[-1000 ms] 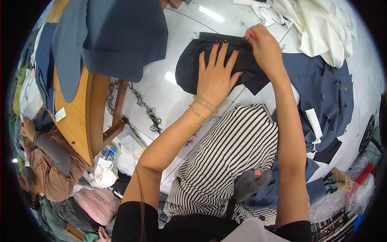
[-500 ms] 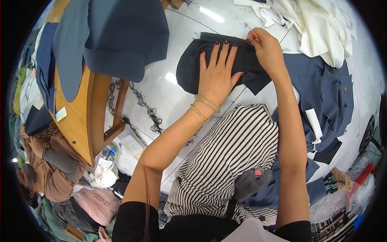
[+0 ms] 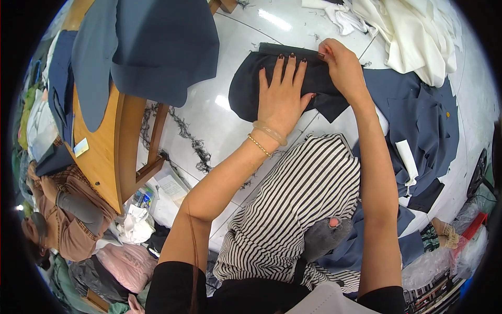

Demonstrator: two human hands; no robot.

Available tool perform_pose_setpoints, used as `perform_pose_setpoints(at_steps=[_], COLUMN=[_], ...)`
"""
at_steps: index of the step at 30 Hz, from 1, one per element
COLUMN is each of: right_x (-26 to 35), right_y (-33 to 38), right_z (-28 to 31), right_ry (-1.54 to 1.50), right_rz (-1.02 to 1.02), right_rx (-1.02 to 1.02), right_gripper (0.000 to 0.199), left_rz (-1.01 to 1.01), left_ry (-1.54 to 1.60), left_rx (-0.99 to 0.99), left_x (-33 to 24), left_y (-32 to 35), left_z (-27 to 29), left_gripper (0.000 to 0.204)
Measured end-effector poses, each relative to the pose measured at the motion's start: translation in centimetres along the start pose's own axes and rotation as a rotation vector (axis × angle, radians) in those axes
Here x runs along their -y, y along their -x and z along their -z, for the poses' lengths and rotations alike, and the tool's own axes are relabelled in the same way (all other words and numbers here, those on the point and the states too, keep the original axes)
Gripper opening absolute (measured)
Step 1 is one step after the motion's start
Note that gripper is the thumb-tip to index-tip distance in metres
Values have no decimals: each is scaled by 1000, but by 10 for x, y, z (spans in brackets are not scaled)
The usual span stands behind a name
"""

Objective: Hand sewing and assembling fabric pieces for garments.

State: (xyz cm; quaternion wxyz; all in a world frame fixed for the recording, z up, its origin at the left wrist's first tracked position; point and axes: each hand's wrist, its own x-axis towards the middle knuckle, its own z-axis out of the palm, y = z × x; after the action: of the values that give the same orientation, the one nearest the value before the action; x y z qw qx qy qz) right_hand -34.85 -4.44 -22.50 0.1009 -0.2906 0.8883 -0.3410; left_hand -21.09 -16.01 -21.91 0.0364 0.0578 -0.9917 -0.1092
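A dark fabric piece (image 3: pixel 243 89) lies spread on the tiled floor in front of me. My left hand (image 3: pixel 282 94) presses flat on it, fingers spread and a bangle at the wrist. At the cloth's far right edge, my right hand (image 3: pixel 340 68) pinches the fabric's border between thumb and fingers. A greyish strip (image 3: pixel 277 48) shows along the far edge. Striped cloth (image 3: pixel 293 193) covers my legs, and a grey sock with a hole (image 3: pixel 324 240) pokes out beside it.
Blue-grey fabric (image 3: pixel 423 120) is heaped at the right, with white cloth (image 3: pixel 413 42) beyond it. A wooden table (image 3: pixel 99 152) at the left carries blue-grey panels (image 3: pixel 162 47). Another person (image 3: pixel 78 214) sits at the lower left. Dark thread scraps (image 3: pixel 191 141) litter the floor.
My right hand has shifted slightly left and nearer along the cloth's edge, still pinching it. My left hand stays flat in place.
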Motion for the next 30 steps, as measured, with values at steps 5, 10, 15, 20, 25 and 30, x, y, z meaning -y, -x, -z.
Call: perform_pose_setpoints(at_steps=[5,10,15,20,25,30], right_x=[0,23,19,3,11,13], right_y=[-4,-2,-10,-14,-8,-5], right_z=[1,-1,-9,-2,10,0], right_ry=[-31,49,135,126,87,194], right_rz=[-56,132,144,107,125,150], right_rx=[23,-10,39,-53,75,66], right_gripper=[6,7,8,7,4,3], left_rz=[-1,5,6,5,11,15], left_ry=[-1,-9,-12,17,13,-5], left_rx=[-1,7,10,-4,4,12], left_x=[0,2,0,-1,2,-1], left_y=[0,1,0,0,1,0], left_z=[-1,0,0,-1,-1,0], left_gripper=[64,64,64,64,64,64])
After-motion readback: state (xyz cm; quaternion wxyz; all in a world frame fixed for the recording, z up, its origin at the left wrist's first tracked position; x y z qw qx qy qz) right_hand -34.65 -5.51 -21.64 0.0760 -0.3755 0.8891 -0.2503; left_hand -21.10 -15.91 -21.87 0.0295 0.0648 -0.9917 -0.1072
